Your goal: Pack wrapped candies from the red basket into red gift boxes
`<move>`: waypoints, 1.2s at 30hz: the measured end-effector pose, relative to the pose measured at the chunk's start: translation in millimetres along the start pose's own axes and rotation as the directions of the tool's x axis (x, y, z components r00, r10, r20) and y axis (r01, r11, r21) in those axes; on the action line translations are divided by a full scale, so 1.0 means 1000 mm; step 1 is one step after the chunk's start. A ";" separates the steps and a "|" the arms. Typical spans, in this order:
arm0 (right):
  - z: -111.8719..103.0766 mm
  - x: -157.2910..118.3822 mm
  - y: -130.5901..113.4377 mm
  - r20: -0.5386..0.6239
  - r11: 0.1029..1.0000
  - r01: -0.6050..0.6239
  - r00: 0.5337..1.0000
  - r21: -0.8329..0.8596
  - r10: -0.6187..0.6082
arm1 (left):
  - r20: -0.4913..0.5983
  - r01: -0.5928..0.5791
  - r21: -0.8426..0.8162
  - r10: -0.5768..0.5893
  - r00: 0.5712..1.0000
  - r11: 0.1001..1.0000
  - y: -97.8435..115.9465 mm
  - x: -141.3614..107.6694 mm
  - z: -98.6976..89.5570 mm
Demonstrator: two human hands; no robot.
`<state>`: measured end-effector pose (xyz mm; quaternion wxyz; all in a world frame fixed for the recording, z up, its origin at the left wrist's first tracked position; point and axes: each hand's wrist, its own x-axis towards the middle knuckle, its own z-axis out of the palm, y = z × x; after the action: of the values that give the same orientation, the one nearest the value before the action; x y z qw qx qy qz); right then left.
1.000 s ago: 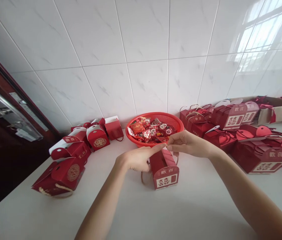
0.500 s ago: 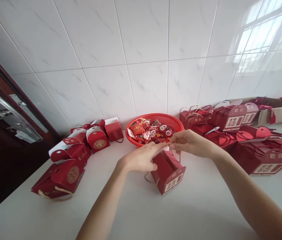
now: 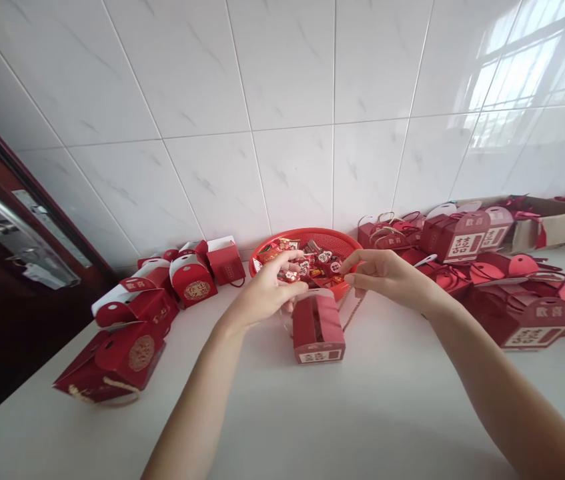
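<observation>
A dark red gift box [image 3: 318, 327] with a slit along its top stands on the white table, its labelled end facing me. My left hand [image 3: 275, 283] is at the box's far left corner, thumb and fingers apart, with nothing seen between them. On the right, my right hand [image 3: 369, 272] pinches the twine cord [image 3: 353, 312], which hangs down beside the box. Behind the box and both hands is a red plastic basket [image 3: 349, 243] of wrapped sweets [image 3: 325, 257].
Several red boxes [image 3: 135, 353] stand at the left. More red boxes [image 3: 527, 320] are piled at the right, before an open carton [image 3: 562, 223] with dark red ribbons. A tiled wall [image 3: 292, 173] rises behind; a door handle [image 3: 17, 233] is far left.
My hands have moved apart and the left has opened. The box has turned so its labelled end faces me, and it lies slightly farther from the table's front.
</observation>
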<state>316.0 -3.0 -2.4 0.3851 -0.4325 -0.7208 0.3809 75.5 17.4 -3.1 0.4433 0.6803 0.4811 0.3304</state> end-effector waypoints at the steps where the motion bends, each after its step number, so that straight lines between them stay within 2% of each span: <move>1: 0.000 0.000 0.000 -0.006 1.000 -0.002 1.000 0.022 0.002 | 0.014 -0.020 -0.082 0.021 1.000 0.996 0.003 -0.002 -0.002; 4: 0.001 0.000 0.000 -0.025 0.995 0.012 1.000 0.096 -0.009 | 0.040 -0.104 -0.307 0.122 0.992 0.946 0.012 -0.008 -0.004; 8: 0.007 -0.002 -0.001 -0.031 0.988 0.046 0.999 0.146 -0.042 | 0.089 -0.141 -0.453 0.202 0.975 0.880 0.019 -0.015 0.005; 12: 0.017 -0.006 -0.003 -0.029 0.996 0.069 0.997 0.055 -0.067 | 0.148 -0.156 -0.463 0.249 0.957 0.873 0.019 -0.021 0.019; 15: 0.027 -0.008 -0.002 -0.105 0.996 0.092 0.990 -0.018 -0.094 | 0.181 -0.161 -0.451 0.267 0.947 0.878 0.018 -0.024 0.026; 21: 0.040 -0.005 0.001 -0.205 0.986 0.092 0.971 -0.143 -0.120 | 0.158 -0.203 -0.435 0.296 0.942 0.877 0.019 -0.025 0.035; 25: 0.040 -0.003 0.003 -0.245 0.989 0.076 0.964 -0.123 -0.105 | 0.194 -0.252 -0.325 0.325 0.925 0.912 0.018 -0.027 0.041; 28: 0.038 -0.002 0.005 -0.269 0.990 0.054 0.959 -0.133 -0.088 | 0.111 -0.325 -0.036 0.327 0.939 0.945 0.010 -0.024 0.046; 31: 0.035 -0.002 0.007 -0.282 0.983 0.058 0.954 -0.174 -0.106 | 0.064 -0.314 0.241 0.308 0.949 0.918 0.000 -0.019 0.050; 36: 0.031 0.000 0.009 -0.277 0.974 0.051 0.954 -0.219 -0.112 | 0.171 -0.287 0.283 0.247 0.954 0.915 -0.006 -0.014 0.054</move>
<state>292.0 -6.8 -23.2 0.4536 -0.4910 -0.7105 0.2198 115.7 -10.6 -29.7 0.3144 0.8203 0.3984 0.2639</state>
